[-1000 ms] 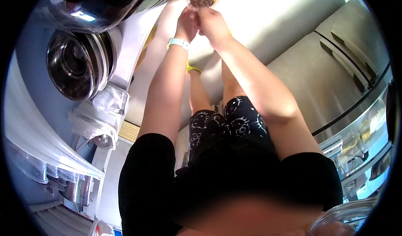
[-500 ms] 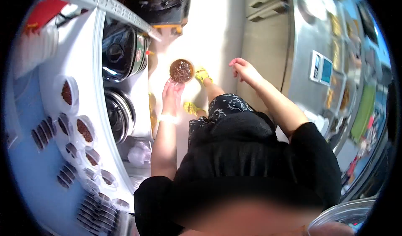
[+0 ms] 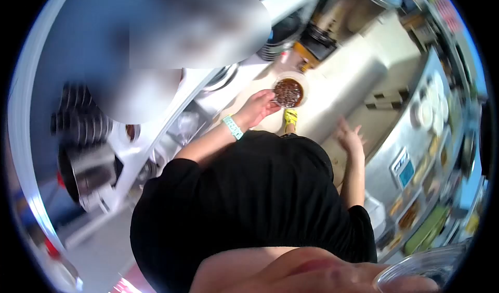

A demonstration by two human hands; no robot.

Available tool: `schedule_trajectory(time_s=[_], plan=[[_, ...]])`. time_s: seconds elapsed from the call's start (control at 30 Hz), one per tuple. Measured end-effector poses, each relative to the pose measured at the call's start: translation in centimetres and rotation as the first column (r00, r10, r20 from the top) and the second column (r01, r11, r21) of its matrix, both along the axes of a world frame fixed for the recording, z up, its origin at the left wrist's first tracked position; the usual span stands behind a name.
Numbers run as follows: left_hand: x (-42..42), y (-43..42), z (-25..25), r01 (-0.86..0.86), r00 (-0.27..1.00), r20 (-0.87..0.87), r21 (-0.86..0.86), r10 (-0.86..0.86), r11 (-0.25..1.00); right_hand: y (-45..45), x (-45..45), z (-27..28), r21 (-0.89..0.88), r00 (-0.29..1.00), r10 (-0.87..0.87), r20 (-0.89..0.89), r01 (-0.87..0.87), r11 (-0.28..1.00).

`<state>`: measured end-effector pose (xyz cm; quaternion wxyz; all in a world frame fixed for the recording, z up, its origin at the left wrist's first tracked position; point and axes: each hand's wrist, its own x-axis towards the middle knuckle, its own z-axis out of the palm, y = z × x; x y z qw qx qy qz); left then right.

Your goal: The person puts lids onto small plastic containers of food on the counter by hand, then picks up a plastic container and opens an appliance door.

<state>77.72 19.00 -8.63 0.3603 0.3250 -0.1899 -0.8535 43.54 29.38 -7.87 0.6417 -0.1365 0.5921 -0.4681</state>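
Observation:
My left hand point(image 3: 257, 109), with a pale green band on its wrist, grips the near left rim of a clear round plastic bowl point(image 3: 289, 91). Dark reddish-brown contents with a shiny, lumpy surface fill the bowl. It is held out in front of my body, above the floor. My right hand point(image 3: 351, 136) is off to the right, beside the steel counter front. Its fingers are apart, slightly smeared by motion, and nothing shows in them.
On the right, a steel counter point(image 3: 382, 155) carries a digital scale point(image 3: 402, 169), white containers point(image 3: 423, 115) and several food trays. A white shelf point(image 3: 200, 93) runs along the left, near a steel pot point(image 3: 96, 171) and stacked black containers point(image 3: 78, 121). Part of the upper left is blurred.
The view has turned, swinging the shelf and counter round. My left hand still holds the bowl, now nearer my body. My right hand has lowered, its fingers more spread.

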Motion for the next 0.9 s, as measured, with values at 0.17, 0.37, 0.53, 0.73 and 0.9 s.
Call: schedule_trajectory(time_s=[0.17,0.37,0.53,0.73,0.9], plan=[[6.9,1.5,0.4,-0.098,0.995,-0.016,-0.102,0.097,0.990,-4.1,7.1,-1.4,-0.078,0.865,0.320,-0.387,-0.376,0.923],[15.4,8.0,0.3,-0.362,0.932,0.010,-0.058,0.363,0.930,-11.9,16.2,-1.0,0.068,0.291,0.607,-0.740,-0.865,0.498],[17.1,13.5,-1.0,-0.586,0.786,0.259,0.021,0.562,0.810,-17.8,20.5,-0.6,0.050,0.010,0.659,-0.752,-0.996,0.072],[13.8,17.2,-0.1,-0.816,0.572,0.134,-0.010,0.809,0.578,-22.7,24.0,1.2,0.096,-0.305,0.611,-0.731,-0.932,-0.351],[10.1,19.8,-2.7,-0.959,0.283,0.005,0.009,0.959,0.283,-24.4,27.6,0.2,0.017,-0.433,0.649,-0.626,-0.839,-0.544]])
